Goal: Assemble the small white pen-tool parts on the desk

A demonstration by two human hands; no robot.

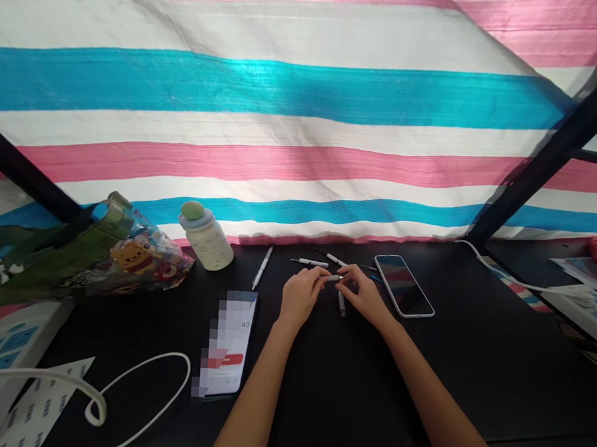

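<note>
Between my two hands is a light-coloured pen barrel (333, 279), held level just above the black table. My left hand (301, 292) pinches its left end. The fingertips of my right hand (362, 290) close on its right end, where a small tip shows that is too small to make out. Below my right fingers lies a grey pen part (342, 304). Behind my hands rest a white pen piece (312, 262) and another slim white pen piece (336, 259). A blue-ended piece (376, 278) sits partly hidden beside my right hand. One whole white pen (262, 268) lies further left.
A lit phone (229, 346) lies left of my forearm, a dark-screened phone (404, 286) to the right. A bottle (207, 239) and a green printed bag (127, 254) stand at the back left. White cable (171, 355) loops near a power strip (12, 348). Striped sheeting (301, 163) hangs behind.
</note>
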